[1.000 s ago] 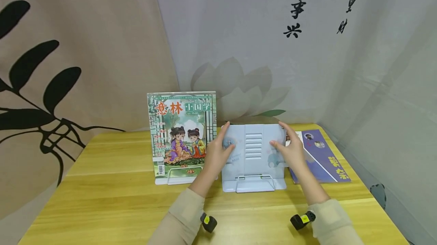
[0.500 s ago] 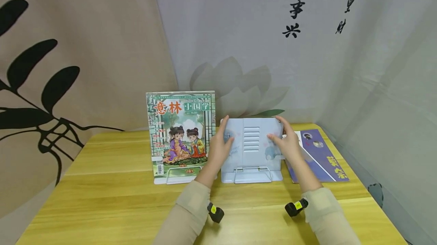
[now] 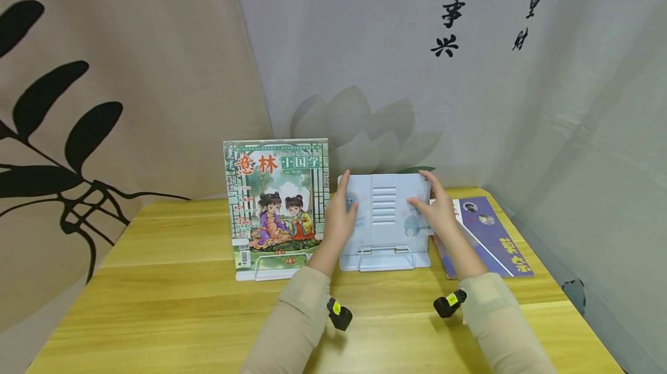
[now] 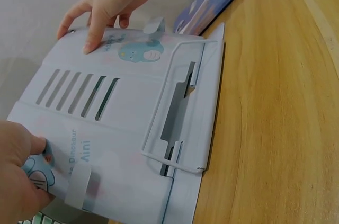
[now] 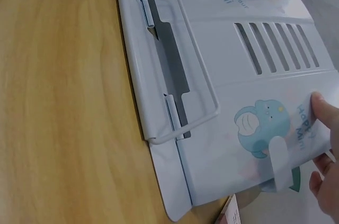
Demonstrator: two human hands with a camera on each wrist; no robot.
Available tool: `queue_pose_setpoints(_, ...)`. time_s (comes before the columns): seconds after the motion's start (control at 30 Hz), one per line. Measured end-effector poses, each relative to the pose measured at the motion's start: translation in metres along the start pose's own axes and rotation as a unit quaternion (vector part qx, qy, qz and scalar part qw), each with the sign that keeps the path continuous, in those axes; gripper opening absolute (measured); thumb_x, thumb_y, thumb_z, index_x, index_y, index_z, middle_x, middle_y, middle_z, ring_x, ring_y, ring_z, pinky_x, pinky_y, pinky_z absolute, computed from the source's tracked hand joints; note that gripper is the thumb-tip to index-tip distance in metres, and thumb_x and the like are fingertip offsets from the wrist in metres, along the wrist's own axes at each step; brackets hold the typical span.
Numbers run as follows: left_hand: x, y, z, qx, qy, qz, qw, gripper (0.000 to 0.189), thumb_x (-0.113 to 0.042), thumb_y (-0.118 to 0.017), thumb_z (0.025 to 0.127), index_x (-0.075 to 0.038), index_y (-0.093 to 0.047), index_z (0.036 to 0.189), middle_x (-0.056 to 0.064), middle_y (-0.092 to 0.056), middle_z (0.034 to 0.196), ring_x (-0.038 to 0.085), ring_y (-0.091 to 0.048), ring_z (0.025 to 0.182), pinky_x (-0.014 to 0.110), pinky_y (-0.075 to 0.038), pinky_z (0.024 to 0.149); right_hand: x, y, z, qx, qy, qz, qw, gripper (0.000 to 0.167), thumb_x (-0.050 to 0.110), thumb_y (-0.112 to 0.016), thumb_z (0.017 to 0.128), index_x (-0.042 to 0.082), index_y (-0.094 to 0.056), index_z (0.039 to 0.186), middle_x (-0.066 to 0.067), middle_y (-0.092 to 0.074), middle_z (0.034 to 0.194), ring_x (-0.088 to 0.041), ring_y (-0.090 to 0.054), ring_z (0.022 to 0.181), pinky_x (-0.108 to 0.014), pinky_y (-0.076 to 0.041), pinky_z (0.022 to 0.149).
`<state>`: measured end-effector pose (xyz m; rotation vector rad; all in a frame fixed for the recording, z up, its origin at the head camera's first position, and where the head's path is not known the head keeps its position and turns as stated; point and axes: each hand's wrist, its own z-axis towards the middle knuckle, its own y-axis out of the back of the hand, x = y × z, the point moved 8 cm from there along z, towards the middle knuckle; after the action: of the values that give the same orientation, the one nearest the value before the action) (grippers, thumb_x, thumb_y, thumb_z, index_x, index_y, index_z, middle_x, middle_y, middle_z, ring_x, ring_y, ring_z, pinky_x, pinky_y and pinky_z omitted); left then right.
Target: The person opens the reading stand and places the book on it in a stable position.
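A pale blue-white metal book stand (image 3: 385, 217) with slots, dinosaur prints and a wire page holder stands upright near the back of the table. My left hand (image 3: 339, 217) grips its left side, thumb on the front face and fingers round the edge. On the opposite side my right hand (image 3: 440, 212) holds the edge the same way, its thumb (image 5: 323, 108) by the blue dinosaur print. The fingers behind the panel are mostly hidden. Just left of it, a green illustrated magazine (image 3: 281, 206) leans on a second stand, close to my left hand.
A purple book (image 3: 495, 241) lies flat on the wooden table (image 3: 172, 304) to the right, partly behind my right hand. Behind the table hangs a pale curtain (image 3: 365, 73) with printed leaves and characters. Small black cameras (image 3: 340, 314) sit at both wrists.
The book stand has moved back, away from me, with both hands gripping it, and slightly left. It now sits about level with the magazine's stand. The magazine and purple book have stayed put.
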<state>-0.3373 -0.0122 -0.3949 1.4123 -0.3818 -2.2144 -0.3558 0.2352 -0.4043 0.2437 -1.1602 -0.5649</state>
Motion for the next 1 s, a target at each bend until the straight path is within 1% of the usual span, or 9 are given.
queue_pose_setpoints(0.13, 0.002, 0.000, 0.001, 0.002, 0.005, -0.003, 1.0000, 0.083, 0.003, -0.066, 0.087, -0.027, -0.025, 0.153, 0.018, -0.052, 0.133, 0.035, -0.054, 0.114, 0.045, -0.046, 0.092, 0.001, -0.002, 0.001, 0.005, -0.001, 0.000, 1.0000, 0.072, 0.016, -0.078, 0.081, 0.025, -0.042, 0.142, -0.014, -0.053, 0.091, -0.026, -0.048, 0.085, -0.036, -0.040, 0.066)
queue_pose_setpoints(0.23, 0.001, -0.001, 0.001, 0.012, 0.008, -0.002, 0.9999, 0.084, 0.000, -0.067, 0.088, -0.025, -0.021, 0.154, 0.020, -0.053, 0.130, 0.033, -0.056, 0.105, 0.043, -0.048, 0.089, 0.003, -0.002, 0.000, 0.011, -0.002, -0.009, 0.9999, 0.073, 0.017, -0.077, 0.082, 0.025, -0.040, 0.144, -0.017, -0.054, 0.095, -0.029, -0.049, 0.088, -0.038, -0.040, 0.068)
queue_pose_setpoints(0.37, -0.004, -0.002, -0.004, 0.032, 0.019, 0.001, 0.9993, 0.088, -0.008, -0.070, 0.087, -0.023, -0.015, 0.155, 0.024, -0.050, 0.123, 0.030, -0.056, 0.094, 0.042, -0.050, 0.081, 0.007, -0.002, -0.004, 0.026, 0.008, -0.026, 0.9993, 0.079, 0.014, -0.077, 0.082, 0.022, -0.035, 0.148, -0.021, -0.053, 0.123, -0.034, -0.052, 0.097, -0.042, -0.043, 0.072)
queue_pose_setpoints(0.47, -0.009, 0.000, -0.010, 0.046, 0.030, 0.000, 0.9985, 0.089, -0.013, -0.071, 0.087, -0.022, -0.014, 0.155, 0.028, -0.043, 0.130, 0.033, -0.056, 0.098, 0.044, -0.051, 0.081, 0.010, -0.001, -0.008, 0.040, 0.017, -0.033, 0.9985, 0.085, 0.011, -0.077, 0.082, 0.022, -0.029, 0.151, -0.018, -0.042, 0.142, -0.036, -0.052, 0.102, -0.045, -0.046, 0.072)
queue_pose_setpoints(0.53, -0.012, 0.001, -0.015, 0.052, 0.033, 0.002, 0.9981, 0.089, -0.015, -0.071, 0.087, -0.021, -0.014, 0.155, 0.030, -0.037, 0.136, 0.036, -0.056, 0.102, 0.046, -0.051, 0.084, 0.011, 0.000, -0.013, 0.052, 0.019, -0.034, 0.9979, 0.087, 0.012, -0.076, 0.083, 0.023, -0.025, 0.153, -0.018, -0.037, 0.147, -0.037, -0.052, 0.105, -0.045, -0.047, 0.072)
queue_pose_setpoints(0.67, -0.019, 0.005, -0.027, 0.063, 0.030, 0.002, 0.9976, 0.086, -0.016, -0.072, 0.087, -0.016, -0.018, 0.154, 0.032, -0.027, 0.144, 0.042, -0.053, 0.111, 0.049, -0.049, 0.087, 0.011, 0.007, -0.023, 0.077, 0.013, -0.026, 0.9966, 0.086, 0.018, -0.074, 0.086, 0.025, -0.021, 0.154, -0.021, -0.037, 0.146, -0.039, -0.052, 0.111, -0.048, -0.051, 0.075)
queue_pose_setpoints(0.8, -0.024, 0.008, -0.041, 0.060, 0.027, -0.004, 0.9978, 0.081, -0.017, -0.071, 0.087, -0.013, -0.024, 0.153, 0.032, -0.021, 0.148, 0.047, -0.040, 0.125, 0.054, -0.042, 0.095, 0.009, 0.018, -0.033, 0.088, 0.020, -0.011, 0.9958, 0.079, 0.018, -0.072, 0.088, 0.020, -0.027, 0.152, -0.024, -0.044, 0.138, -0.043, -0.051, 0.114, -0.054, -0.046, 0.086)
queue_pose_setpoints(0.9, -0.028, 0.008, -0.051, 0.052, 0.022, -0.012, 0.9983, 0.076, -0.018, -0.070, 0.087, -0.011, -0.029, 0.151, 0.029, -0.025, 0.148, 0.045, -0.034, 0.130, 0.055, -0.036, 0.100, 0.006, 0.030, -0.041, 0.083, 0.033, -0.006, 0.9959, 0.072, 0.014, -0.071, 0.088, 0.011, -0.032, 0.149, -0.025, -0.047, 0.135, -0.045, -0.050, 0.114, -0.056, -0.041, 0.090)
queue_pose_setpoints(1.0, -0.033, 0.003, -0.061, 0.050, 0.013, -0.022, 0.9984, 0.071, -0.020, -0.068, 0.088, -0.010, -0.034, 0.149, 0.023, -0.033, 0.147, 0.040, -0.034, 0.132, 0.054, -0.032, 0.104, 0.000, 0.042, -0.049, 0.076, 0.041, -0.007, 0.9962, 0.067, 0.010, -0.070, 0.088, 0.004, -0.036, 0.146, -0.025, -0.048, 0.134, -0.044, -0.049, 0.114, -0.056, -0.038, 0.092)
